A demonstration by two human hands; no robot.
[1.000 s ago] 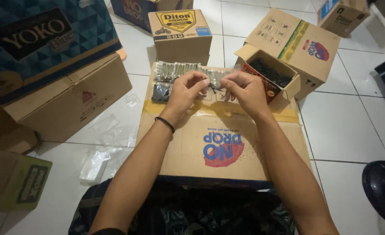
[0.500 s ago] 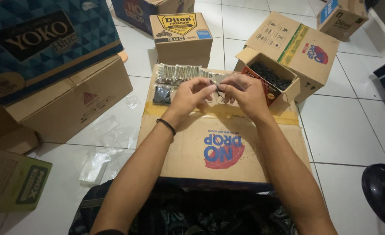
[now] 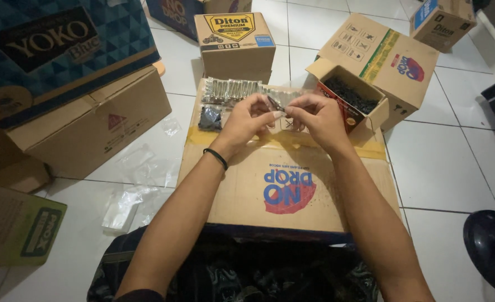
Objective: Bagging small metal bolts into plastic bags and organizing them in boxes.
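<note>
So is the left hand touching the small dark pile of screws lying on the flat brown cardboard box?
Apart. The head view shows the left hand raised beside the dark screw pile, bare cardboard visible between them.

Both hands, left hand and right hand, sit close together over the flattened brown cardboard sheet, whose near half lies open between the forearms. Ahead, packets of silvery hardware and a small dark bag crowd the far edge. The open brown box of dark screws blocks the right; a big brown carton walls the left. White tiled floor runs free rightward.
</note>
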